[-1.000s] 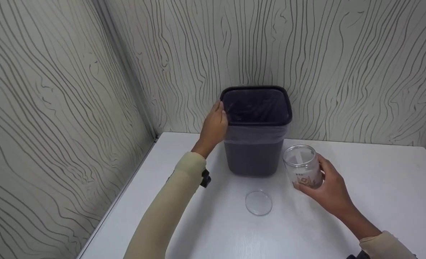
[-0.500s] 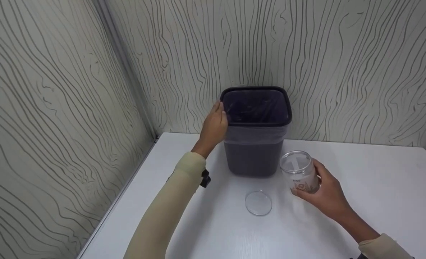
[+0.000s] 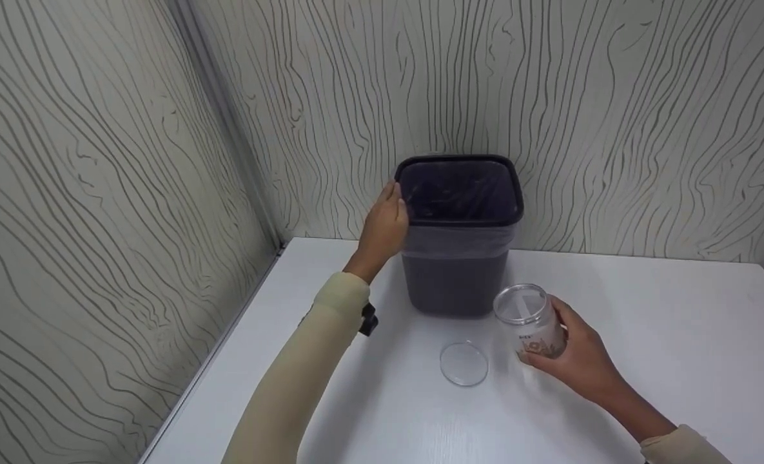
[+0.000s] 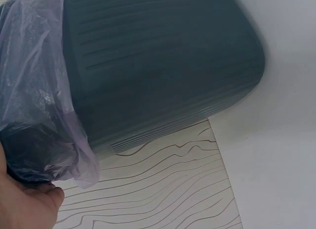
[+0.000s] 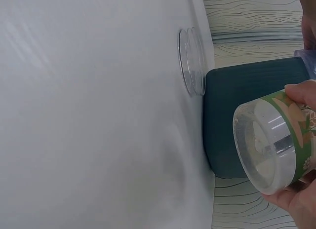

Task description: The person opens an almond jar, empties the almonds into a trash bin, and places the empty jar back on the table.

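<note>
My left hand (image 3: 383,225) grips the left rim of a dark trash bin (image 3: 457,283) lined with a thin translucent bag (image 4: 37,66). Part of its fingers is hidden behind the rim. A clear jar (image 3: 528,322) with a printed band is held in my right hand (image 3: 585,361), in front of the bin's right side. The jar has no lid on and tilts slightly; the right wrist view shows its base (image 5: 259,145) off the table. A round clear lid (image 3: 464,365) lies flat on the table between the two arms, in front of the bin.
The white table (image 3: 394,412) ends at a wood-grain patterned back wall (image 3: 614,129), with the bin standing close to it. A similar side wall (image 3: 85,212) runs along the left edge.
My right hand has brought the jar lower in the head view and a little left, nearer to me and the lid. The left hand, bin and lid have not moved.
</note>
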Tool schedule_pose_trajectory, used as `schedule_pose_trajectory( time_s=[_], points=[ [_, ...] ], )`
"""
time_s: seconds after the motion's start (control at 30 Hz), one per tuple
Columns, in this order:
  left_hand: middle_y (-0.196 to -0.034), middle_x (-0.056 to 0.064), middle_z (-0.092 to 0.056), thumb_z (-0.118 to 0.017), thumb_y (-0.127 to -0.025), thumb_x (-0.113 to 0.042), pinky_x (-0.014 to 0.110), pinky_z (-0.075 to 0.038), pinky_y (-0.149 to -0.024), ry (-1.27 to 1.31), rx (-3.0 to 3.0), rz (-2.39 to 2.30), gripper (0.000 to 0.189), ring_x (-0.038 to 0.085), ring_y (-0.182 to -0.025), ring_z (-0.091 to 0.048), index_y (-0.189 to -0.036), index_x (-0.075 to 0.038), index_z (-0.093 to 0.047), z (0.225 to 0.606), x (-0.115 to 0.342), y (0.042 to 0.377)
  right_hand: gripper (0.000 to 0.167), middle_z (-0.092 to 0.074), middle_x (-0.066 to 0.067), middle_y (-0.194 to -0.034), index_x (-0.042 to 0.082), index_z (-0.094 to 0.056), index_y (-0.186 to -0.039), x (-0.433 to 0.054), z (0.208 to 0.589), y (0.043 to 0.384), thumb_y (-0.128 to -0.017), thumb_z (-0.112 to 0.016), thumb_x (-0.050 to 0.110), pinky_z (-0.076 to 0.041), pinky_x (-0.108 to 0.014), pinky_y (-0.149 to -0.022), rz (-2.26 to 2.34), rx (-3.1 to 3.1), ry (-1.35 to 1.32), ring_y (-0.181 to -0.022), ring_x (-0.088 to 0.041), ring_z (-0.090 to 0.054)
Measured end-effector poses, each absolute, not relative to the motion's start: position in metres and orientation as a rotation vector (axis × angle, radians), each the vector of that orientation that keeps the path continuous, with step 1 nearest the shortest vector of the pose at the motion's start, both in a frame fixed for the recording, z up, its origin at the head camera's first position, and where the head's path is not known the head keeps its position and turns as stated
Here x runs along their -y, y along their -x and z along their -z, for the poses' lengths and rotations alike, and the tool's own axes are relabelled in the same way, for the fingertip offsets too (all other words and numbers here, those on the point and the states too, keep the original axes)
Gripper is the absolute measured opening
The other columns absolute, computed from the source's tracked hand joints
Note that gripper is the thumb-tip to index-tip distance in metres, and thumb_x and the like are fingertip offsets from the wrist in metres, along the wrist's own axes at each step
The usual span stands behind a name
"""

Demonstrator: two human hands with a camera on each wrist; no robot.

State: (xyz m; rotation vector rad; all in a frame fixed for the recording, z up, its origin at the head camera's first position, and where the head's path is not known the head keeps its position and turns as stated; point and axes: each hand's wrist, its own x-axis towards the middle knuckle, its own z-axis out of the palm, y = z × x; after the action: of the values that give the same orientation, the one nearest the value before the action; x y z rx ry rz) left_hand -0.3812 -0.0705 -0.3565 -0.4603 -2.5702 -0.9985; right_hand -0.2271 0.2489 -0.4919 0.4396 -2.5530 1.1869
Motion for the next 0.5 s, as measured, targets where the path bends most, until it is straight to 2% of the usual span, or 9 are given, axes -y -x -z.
schedule_pose_trajectory(
  time_s=[0.27, 0.5],
  points=[
    [-0.163, 0.022, -0.027, -0.025, -0.111, -0.022, 0.038, -0.025, -0.122, 0.462, 2.576, 1.000, 0.053, 0.028, -0.152, -0.026, -0.155, 0.007, -0.030, 0.357, 0.071, 0.380, 0.108, -0.051, -0.022, -0.142, -0.002, -0.030, -0.154, -0.247, 0.499, 0.227, -0.073, -0.094, 0.032, -0.043, -0.065, -0.103, -1.225, 2.578, -0.447, -0.129, -0.041, -0.052],
    [-0.164, 0.020, -0.026, -0.025, -0.111, -0.022, 0.037, -0.023, -0.123, 0.466, 2.578, 1.011, 0.052, 0.028, -0.152, -0.025, -0.155, 0.007, -0.030, 0.356, 0.071, 0.380, 0.108, -0.052, -0.024, -0.141, -0.003, -0.032, -0.152, -0.246, 0.505, 0.225, -0.070, -0.096, 0.028, -0.039, -0.065, -0.106, -1.239, 2.602, -0.453, -0.130, -0.042, -0.051]
  ],
)
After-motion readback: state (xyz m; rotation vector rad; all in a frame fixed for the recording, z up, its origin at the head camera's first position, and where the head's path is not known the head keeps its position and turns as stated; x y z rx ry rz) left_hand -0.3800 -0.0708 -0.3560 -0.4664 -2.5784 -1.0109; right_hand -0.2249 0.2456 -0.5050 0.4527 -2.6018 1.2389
